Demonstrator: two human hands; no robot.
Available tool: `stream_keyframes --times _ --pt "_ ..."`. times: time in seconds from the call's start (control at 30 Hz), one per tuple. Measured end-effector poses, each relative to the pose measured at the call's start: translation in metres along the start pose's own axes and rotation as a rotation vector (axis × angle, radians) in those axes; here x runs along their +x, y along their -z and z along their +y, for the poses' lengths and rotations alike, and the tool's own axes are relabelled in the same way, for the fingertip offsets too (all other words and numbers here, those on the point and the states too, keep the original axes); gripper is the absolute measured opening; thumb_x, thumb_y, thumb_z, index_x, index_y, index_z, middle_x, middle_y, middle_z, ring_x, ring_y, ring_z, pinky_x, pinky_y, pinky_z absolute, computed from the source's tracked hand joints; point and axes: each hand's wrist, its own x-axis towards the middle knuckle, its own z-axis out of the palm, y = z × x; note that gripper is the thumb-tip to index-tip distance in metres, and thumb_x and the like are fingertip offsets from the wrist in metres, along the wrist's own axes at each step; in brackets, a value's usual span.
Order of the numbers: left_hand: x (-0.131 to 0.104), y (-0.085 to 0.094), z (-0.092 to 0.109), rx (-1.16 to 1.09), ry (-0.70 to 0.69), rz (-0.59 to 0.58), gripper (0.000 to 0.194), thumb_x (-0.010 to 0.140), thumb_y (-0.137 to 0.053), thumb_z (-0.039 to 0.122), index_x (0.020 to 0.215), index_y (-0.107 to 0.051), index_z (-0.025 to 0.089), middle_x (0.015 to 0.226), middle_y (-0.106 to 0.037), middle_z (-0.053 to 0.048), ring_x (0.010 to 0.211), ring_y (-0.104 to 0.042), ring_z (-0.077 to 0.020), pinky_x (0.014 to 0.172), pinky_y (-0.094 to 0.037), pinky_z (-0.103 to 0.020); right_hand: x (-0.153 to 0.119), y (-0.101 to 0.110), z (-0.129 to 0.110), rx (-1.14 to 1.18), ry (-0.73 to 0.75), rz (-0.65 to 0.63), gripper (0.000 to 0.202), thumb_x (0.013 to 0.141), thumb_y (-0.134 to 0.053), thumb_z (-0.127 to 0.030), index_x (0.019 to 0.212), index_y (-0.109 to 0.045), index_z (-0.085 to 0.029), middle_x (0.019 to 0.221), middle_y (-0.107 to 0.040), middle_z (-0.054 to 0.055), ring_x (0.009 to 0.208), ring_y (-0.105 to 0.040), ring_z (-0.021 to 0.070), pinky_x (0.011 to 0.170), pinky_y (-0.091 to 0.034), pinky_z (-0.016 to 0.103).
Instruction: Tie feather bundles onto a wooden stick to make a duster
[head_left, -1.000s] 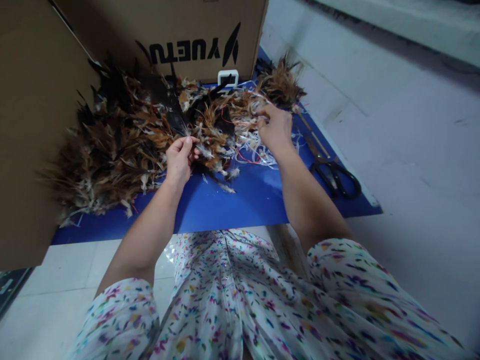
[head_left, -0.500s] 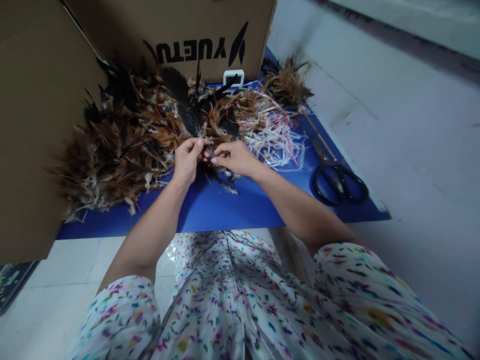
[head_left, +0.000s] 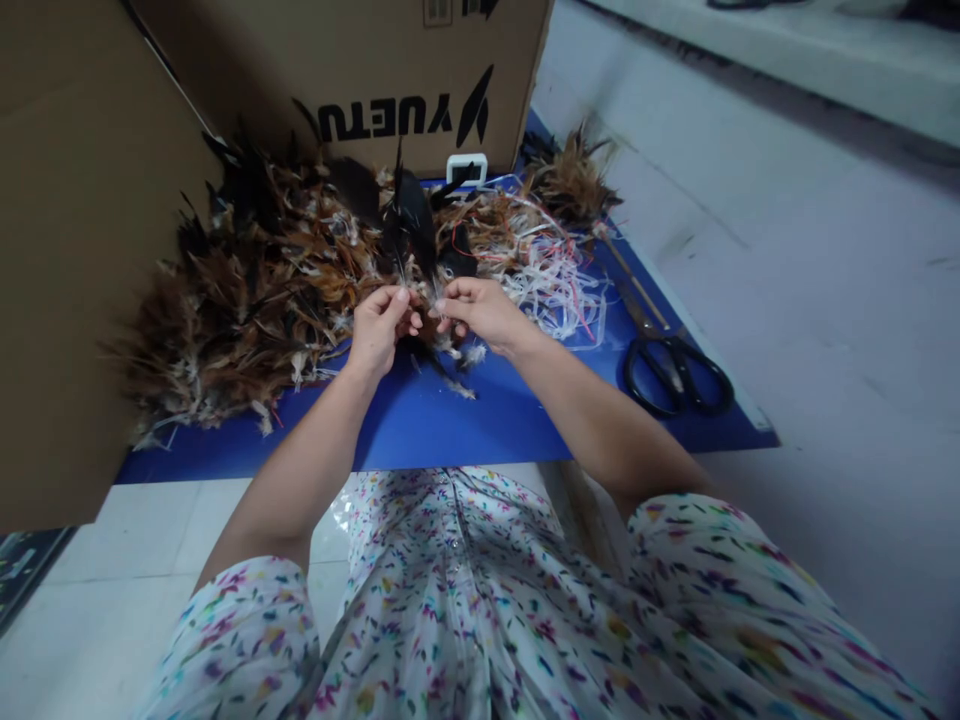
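Note:
My left hand (head_left: 379,325) pinches the pale quill end of a dark feather (head_left: 393,240) between thumb and fingers. Close beside it, my right hand (head_left: 480,308) is closed on the quill of a broad black feather (head_left: 417,218), which points up and away from me. Behind both hands spreads a heap of brown and black feathers (head_left: 255,300). A few loose feathers (head_left: 446,375) with fluffy pale ends lie on the blue tabletop (head_left: 465,430) just below my hands.
White and pink plastic strips (head_left: 559,285) lie tangled right of the heap. Black-handled scissors (head_left: 679,375) rest beside a thin stick (head_left: 637,278) near the right edge. Cardboard boxes (head_left: 405,60) stand behind and left, with a small white-framed device (head_left: 466,168) at the back. A feather bundle (head_left: 574,185) lies back right.
My right hand has drawn slightly up and right from the left, and a black feather now stands upright from its fingers. The view has tilted up a little.

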Motion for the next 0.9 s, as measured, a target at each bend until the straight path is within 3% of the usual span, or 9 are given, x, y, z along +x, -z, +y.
stream_keyframes --times 0.1,0.43,0.63,0.9 --pt "-0.0017 -0.0014 0.0 0.01 0.019 -0.001 0.033 0.073 -0.085 0.044 0.076 -0.066 0.018 0.069 -0.066 0.002 0.05 -0.057 -0.0063 0.043 -0.044 -0.017 -0.0013 -0.001 -0.0014 0.058 0.016 -0.008 0.025 0.084 -0.069 -0.004 0.066 -0.059 -0.018 0.054 -0.062 -0.004 0.048 -0.061 0.0075 0.039 -0.036 0.016" --pt "-0.0042 -0.0017 -0.0007 0.041 0.006 -0.013 0.032 0.075 -0.083 0.044 0.078 -0.067 0.017 0.07 -0.067 0.002 0.049 -0.056 -0.006 0.044 -0.043 -0.018 -0.0046 -0.0029 -0.0061 0.189 -0.071 -0.039 0.022 0.089 -0.062 -0.004 0.071 -0.059 -0.016 0.057 -0.064 -0.004 0.05 -0.065 0.0076 0.039 -0.038 0.014" --pt "-0.0061 -0.0023 0.0024 0.01 0.02 -0.055 0.033 0.073 -0.085 0.045 0.077 -0.069 0.017 0.054 -0.06 0.004 0.047 -0.057 -0.0078 0.044 -0.042 -0.018 -0.004 -0.0031 -0.0039 0.163 -0.073 -0.036 0.023 0.086 -0.064 -0.001 0.07 -0.055 -0.017 0.058 -0.067 -0.003 0.051 -0.065 0.0083 0.039 -0.039 0.013" --pt "-0.0104 -0.0055 0.0045 0.014 0.046 -0.102 0.033 0.071 -0.087 0.045 0.078 -0.072 0.016 0.048 -0.06 0.004 0.044 -0.056 -0.008 0.045 -0.043 -0.018 -0.0083 -0.0086 -0.0032 0.044 -0.021 -0.022 0.027 0.082 -0.067 0.001 0.069 -0.053 -0.018 0.051 -0.063 -0.003 0.048 -0.065 0.0109 0.037 -0.041 0.015"
